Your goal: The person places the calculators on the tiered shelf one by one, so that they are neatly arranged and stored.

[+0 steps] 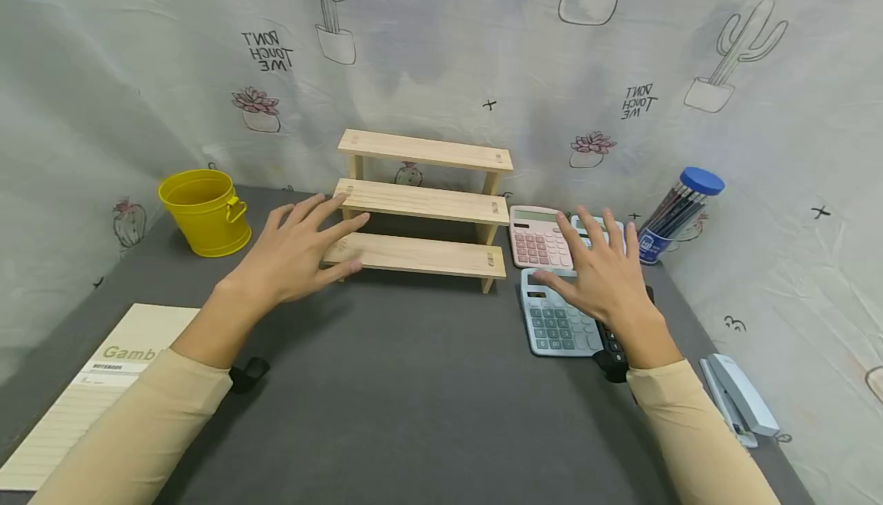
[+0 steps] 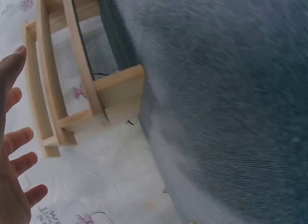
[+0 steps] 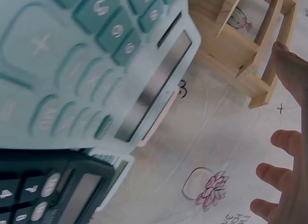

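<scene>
A three-tier wooden shelf (image 1: 428,200) stands at the back middle of the dark table. My left hand (image 1: 293,248) hovers by its left end, fingers spread and holding nothing; in the left wrist view, that hand (image 2: 12,195) appears apart from the wood. Over several calculators at the right, my right hand (image 1: 607,279) has its fingers extended and grips nothing. Beneath it lies a light blue calculator (image 1: 552,329), with a black calculator (image 3: 29,185) beside it, partly hidden by the wrist. Behind these are a pink calculator (image 1: 536,248) and another pale blue calculator (image 1: 582,223), mostly covered by the fingers.
A yellow bucket (image 1: 210,214) stands at the back left. On the left side lies a notebook (image 1: 83,405), partly under my forearm. A blue-lidded tube of pens or pencils (image 1: 672,214) leans at the back right, and a light blue stapler (image 1: 741,398) lies near the right edge.
</scene>
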Available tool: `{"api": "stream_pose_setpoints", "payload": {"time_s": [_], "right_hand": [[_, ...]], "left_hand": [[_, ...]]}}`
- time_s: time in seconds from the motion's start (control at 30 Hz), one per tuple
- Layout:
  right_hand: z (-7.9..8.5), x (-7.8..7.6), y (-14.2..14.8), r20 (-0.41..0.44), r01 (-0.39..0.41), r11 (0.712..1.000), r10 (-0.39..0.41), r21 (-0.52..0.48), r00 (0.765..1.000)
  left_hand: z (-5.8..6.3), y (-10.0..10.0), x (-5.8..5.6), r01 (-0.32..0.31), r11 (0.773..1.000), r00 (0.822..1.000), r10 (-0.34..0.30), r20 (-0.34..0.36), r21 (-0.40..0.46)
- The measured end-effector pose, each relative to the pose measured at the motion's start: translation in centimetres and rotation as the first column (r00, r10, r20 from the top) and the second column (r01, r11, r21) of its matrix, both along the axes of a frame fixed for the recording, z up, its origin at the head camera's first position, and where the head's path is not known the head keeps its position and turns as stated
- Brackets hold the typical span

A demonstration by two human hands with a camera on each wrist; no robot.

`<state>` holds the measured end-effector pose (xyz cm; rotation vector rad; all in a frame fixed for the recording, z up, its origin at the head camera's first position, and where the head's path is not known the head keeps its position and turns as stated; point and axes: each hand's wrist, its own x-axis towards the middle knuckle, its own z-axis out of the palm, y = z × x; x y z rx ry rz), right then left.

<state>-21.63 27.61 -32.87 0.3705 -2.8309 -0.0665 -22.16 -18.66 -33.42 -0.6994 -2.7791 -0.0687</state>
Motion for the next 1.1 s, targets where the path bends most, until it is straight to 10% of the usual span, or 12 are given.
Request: {"api": "stream_pose_setpoints", "payload": {"time_s": [0.77, 1.1], "right_hand": [[-2.5, 2.8, 6.1, 0.035, -0.031, 0.987, 0.037, -0.159, 0.999], [-3.8, 3.6, 8.3, 0.110, -0.021, 0.967, 0.051, -0.254, 0.993]], "left_hand": [[-2.6, -2.1, -0.9, -0.021, 0.997, 0.980, 0.007, 0.200, 0.068], [-2.7, -2.8, -1.6, -0.049, 0.995, 0.942, 0.017, 0.336, 0.089]]}}
